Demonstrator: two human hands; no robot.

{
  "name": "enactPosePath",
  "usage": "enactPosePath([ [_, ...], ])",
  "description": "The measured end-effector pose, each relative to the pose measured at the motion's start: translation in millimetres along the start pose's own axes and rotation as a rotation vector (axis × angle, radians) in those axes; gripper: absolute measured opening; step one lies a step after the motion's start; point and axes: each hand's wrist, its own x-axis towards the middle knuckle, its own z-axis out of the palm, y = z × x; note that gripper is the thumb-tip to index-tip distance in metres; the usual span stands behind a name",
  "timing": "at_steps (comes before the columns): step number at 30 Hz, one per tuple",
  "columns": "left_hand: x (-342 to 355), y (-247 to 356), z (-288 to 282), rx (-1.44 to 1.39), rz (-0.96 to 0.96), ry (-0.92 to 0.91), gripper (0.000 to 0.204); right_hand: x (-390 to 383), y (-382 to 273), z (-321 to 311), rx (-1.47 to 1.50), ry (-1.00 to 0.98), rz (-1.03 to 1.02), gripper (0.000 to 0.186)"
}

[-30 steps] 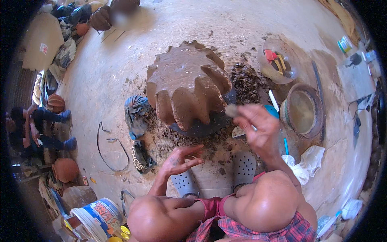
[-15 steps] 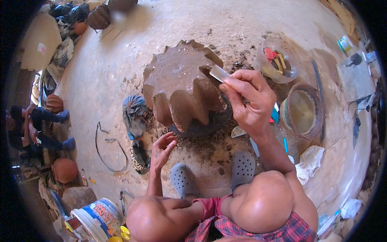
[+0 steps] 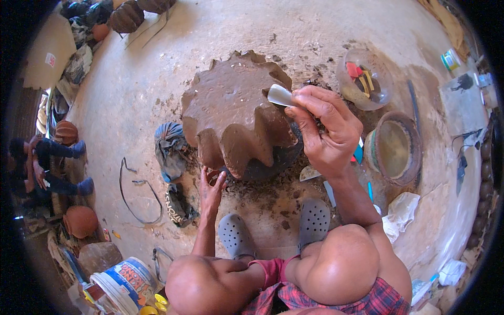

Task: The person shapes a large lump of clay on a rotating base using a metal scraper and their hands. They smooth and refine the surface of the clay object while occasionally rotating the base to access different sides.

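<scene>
A large brown clay form (image 3: 226, 100) with a flat top and deep scalloped ribs sits before me on a dark round base (image 3: 262, 167). My right hand (image 3: 331, 128) pinches a pale, curved scraper (image 3: 280, 95) between thumb and fingers. The scraper's far end meets or overlaps the form's right upper rim; contact is hard to tell. At the form's lower left edge is my left hand (image 3: 211, 188), fingers apart and nothing held, its fingertips at or just below the ribs.
To the right lie a clear bowl of coloured tools (image 3: 388, 94) and a basin of murky water (image 3: 396, 149). A cloth bundle (image 3: 170, 149) and a black strap (image 3: 139, 197) are at left. A seated person (image 3: 39, 163) is at far left; a white bucket (image 3: 123, 286) stands lower left.
The scraper has turned, showing more of its broad face, and shifted slightly left and down. My left hand has risen toward the form's lower edge with fingers spread wider.
</scene>
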Motion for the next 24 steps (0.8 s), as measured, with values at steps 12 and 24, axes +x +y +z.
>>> enactPosePath([
  [12,8,1,-2,0.025,0.040,-0.038,0.052,2,-6,10,0.033,0.004,0.087,0.030],
  [24,18,-12,-14,0.222,0.072,-0.086,0.046,-14,16,2,-0.001,-0.071,0.002,0.036],
])
